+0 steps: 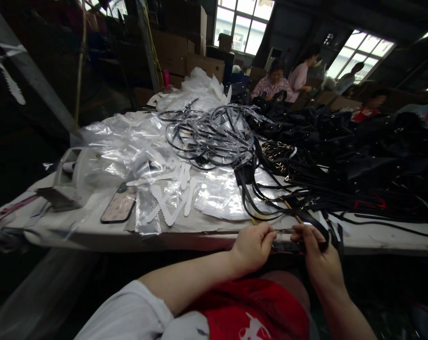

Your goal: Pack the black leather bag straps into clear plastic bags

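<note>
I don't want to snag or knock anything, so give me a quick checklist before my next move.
1. Left hand at the dark piece: ok.
2. Right hand gripping firmly: cannot tell.
3. Black straps clear of the hands: not ok, one curves right beside the right hand.
4. Phone away from the hands: ok.
5. Clear bags on the table, seemingly within reach: ok.

straps [306,184] black | phone case [119,204] pinkish, maybe patterned | apron [256,309] red, white print
</note>
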Available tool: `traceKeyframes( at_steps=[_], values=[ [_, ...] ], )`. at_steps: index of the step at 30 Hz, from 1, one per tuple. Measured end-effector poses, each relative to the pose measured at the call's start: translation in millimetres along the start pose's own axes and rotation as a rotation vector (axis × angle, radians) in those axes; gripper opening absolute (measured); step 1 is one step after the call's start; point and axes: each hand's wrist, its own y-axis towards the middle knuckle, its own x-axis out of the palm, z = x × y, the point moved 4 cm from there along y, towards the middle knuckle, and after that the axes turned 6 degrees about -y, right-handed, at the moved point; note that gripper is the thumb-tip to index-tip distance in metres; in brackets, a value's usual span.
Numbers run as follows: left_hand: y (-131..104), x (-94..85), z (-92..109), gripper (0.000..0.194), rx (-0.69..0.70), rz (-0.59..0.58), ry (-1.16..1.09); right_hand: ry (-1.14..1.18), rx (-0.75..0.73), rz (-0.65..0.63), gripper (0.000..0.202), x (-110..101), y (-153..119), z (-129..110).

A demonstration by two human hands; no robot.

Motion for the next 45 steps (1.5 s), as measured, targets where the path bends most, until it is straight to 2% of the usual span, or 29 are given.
traceKeyframes(
  at_steps=[3,6,8,11,13,15,17,19,21,25,29,31,34,37,40,42,45],
  values=[
    [2.8,2.8,2.2,0.022,-0.008,0.031,-0.027,-0.002,-0.066,-0.045,0.043,15.7,-5.0,-0.7],
    [4.0,0.6,-0.9,0.022,-0.023,0.044,-0.042,0.063,-0.037,-0.164,0.048,23.7,-2.9,1.1],
    [3.8,-3.5,-5.7,0.022,-0.027,0.033,-0.023,0.067,0.03,-0.263,0.057,21.8,1.4,2.7],
    [3.1,-10.7,-13.7,0.023,-0.028,-0.014,0.017,-0.103,0.126,-0.353,0.069,11.9,7.5,4.5],
    [2.4,-12.4,-18.6,0.024,-0.058,-0.094,0.015,-0.179,0.158,-0.329,0.07,5.6,9.7,3.3],
    [-0.1,-8.3,-24.1,0.025,-0.158,-0.242,-0.069,-0.149,0.175,-0.283,0.068,3.8,9.4,0.5],
    [-5.2,0.6,-28.7,0.026,-0.305,-0.414,-0.267,-0.109,0.193,-0.258,0.065,6.1,7.2,-2.3],
    [-9.2,8.3,-31.2,0.026,-0.416,-0.493,-0.476,-0.099,0.181,-0.254,0.061,9.7,5.0,-5.5],
    [-8.9,11.3,-32.9,0.026,-0.447,-0.454,-0.584,-0.092,0.154,-0.253,0.059,12.2,4.2,-8.1],
    [-1.4,11.0,-29.1,0.029,-0.405,-0.361,-0.639,-0.1,0.068,-0.276,0.057,17.1,4.4,-13.2],
    [8.1,6.2,-15.1,0.027,-0.295,-0.308,-0.608,-0.134,-0.054,-0.348,0.055,28.1,-0.4,-21.0],
    [10.3,3.5,-10.5,0.027,-0.256,-0.273,-0.553,-0.113,-0.058,-0.368,0.056,30.0,-1.1,-22.1],
    [10.1,-0.7,-8.5,0.026,-0.186,-0.206,-0.318,0.067,0.001,-0.331,0.057,22.7,7.7,-19.9],
    [8.8,-3.7,-5.8,0.025,-0.085,-0.128,-0.057,0.345,0.056,-0.205,0.061,11.1,22.7,-18.3],
    [9.2,-3.0,-1.2,0.026,-0.051,-0.101,-0.02,0.483,0.125,-0.122,0.046,10.9,28.5,-21.3],
    [11.1,-1.9,1.4,0.027,-0.053,-0.099,-0.059,0.565,0.158,-0.157,0.038,17.8,24.9,-28.2],
    [13.7,1.2,-1.1,0.028,-0.118,-0.144,-0.171,0.686,0.122,-0.303,0.041,26.9,15.6,-43.9]
  ],
)
